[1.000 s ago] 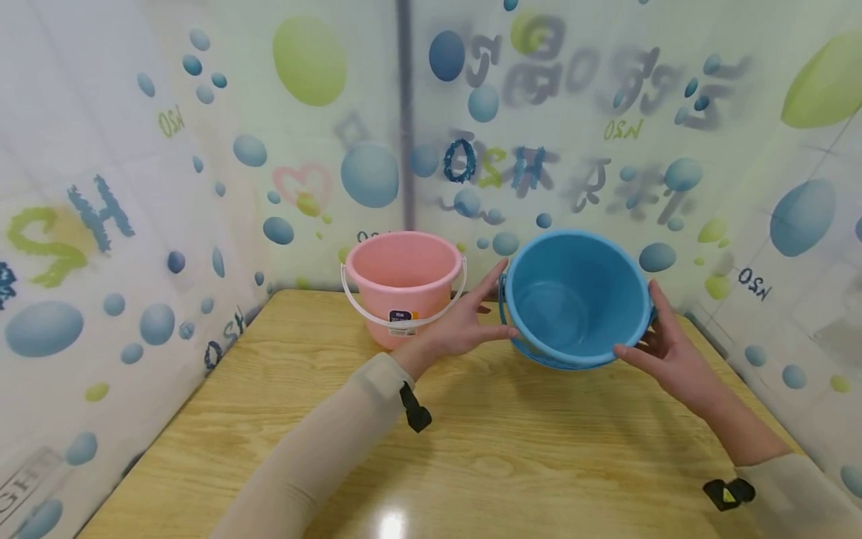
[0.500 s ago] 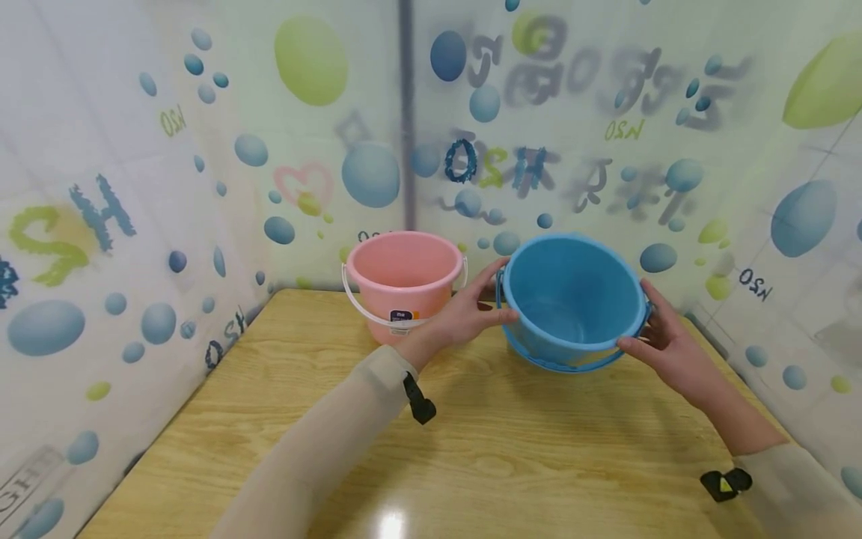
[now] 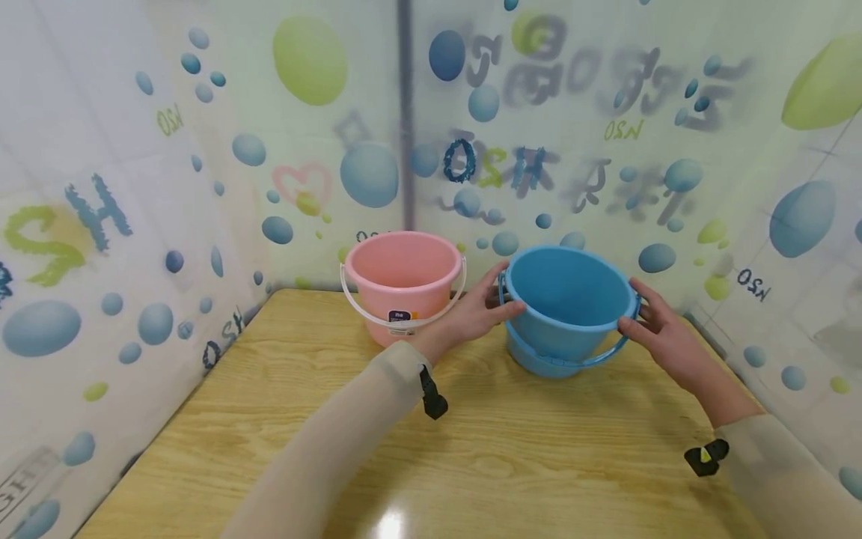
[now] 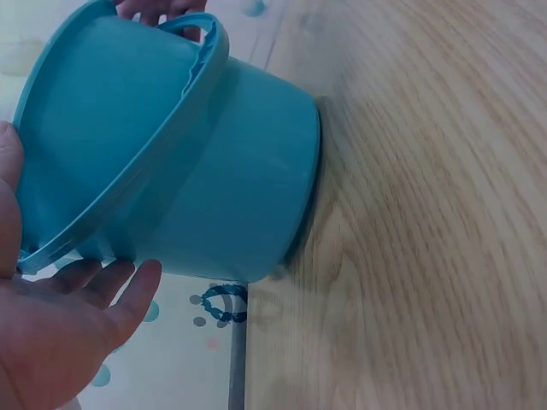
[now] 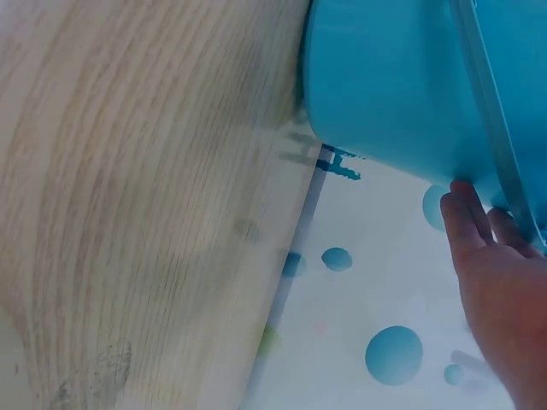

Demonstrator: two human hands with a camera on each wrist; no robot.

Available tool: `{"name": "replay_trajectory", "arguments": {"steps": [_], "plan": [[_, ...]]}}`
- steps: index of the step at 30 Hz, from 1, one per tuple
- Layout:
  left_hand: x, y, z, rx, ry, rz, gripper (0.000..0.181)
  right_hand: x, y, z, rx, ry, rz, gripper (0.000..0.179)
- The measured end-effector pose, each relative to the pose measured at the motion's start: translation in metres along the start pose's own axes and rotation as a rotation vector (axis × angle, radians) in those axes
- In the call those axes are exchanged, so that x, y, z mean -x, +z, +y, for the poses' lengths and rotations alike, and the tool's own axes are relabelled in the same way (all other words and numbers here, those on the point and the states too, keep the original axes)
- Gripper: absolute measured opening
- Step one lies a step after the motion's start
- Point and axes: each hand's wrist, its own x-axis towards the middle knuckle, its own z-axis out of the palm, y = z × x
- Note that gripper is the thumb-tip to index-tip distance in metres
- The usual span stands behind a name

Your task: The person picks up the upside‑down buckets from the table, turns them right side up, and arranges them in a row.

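A blue bucket (image 3: 569,288) stands close to upright at the back right, its open mouth leaning a little toward me. My left hand (image 3: 480,308) grips it by the left side, thumb at the rim and fingers spread against the outer wall. On the opposite side my right hand (image 3: 663,337) holds the rim in the same way, some fingers hidden behind the wall. The bucket's blue handle (image 3: 599,359) hangs down across its front. In the left wrist view the bucket's base (image 4: 312,171) is right at the tabletop.
To the left stands a pink bucket (image 3: 404,262) with a white handle and a dark label, close to my left forearm. Both buckets are on a wooden table (image 3: 471,449). Patterned curtains (image 3: 310,135) enclose the table's back and sides.
The blue bucket has tipped back from facing me to nearly upright, its rim lowering and its base coming into view. Both hands moved along with it, the right one slightly inward.
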Motion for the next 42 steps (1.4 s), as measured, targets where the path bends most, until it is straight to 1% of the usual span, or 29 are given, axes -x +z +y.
{"name": "replay_trajectory", "arguments": {"steps": [3,5,12,16,21,25,29,42], "plan": [[-0.005,-0.001,-0.003,-0.022,-0.011,0.021,0.09,-0.006,0.0,0.001,-0.001,0.018,-0.005,0.083],[-0.009,-0.001,-0.005,-0.022,-0.02,0.03,0.09,-0.011,0.001,0.002,-0.01,0.024,-0.011,0.082],[-0.014,-0.005,-0.01,0.086,-0.07,0.02,0.09,-0.022,0.004,0.005,-0.058,0.027,-0.006,0.081],[-0.02,-0.004,-0.01,0.131,-0.097,0.019,0.094,-0.025,0.005,0.006,-0.063,0.027,0.012,0.081],[-0.026,-0.002,-0.007,0.17,-0.12,0.034,0.094,-0.024,0.006,0.004,-0.074,0.038,0.021,0.083],[-0.031,-0.001,-0.007,0.176,-0.14,0.045,0.093,-0.024,0.008,0.003,-0.102,0.051,0.022,0.085],[-0.036,0.0,-0.008,0.18,-0.158,0.056,0.092,-0.026,0.007,0.004,-0.104,0.06,0.026,0.087],[-0.045,0.002,-0.012,0.179,-0.162,0.067,0.089,-0.026,0.006,0.004,-0.104,0.07,0.032,0.088]]}}
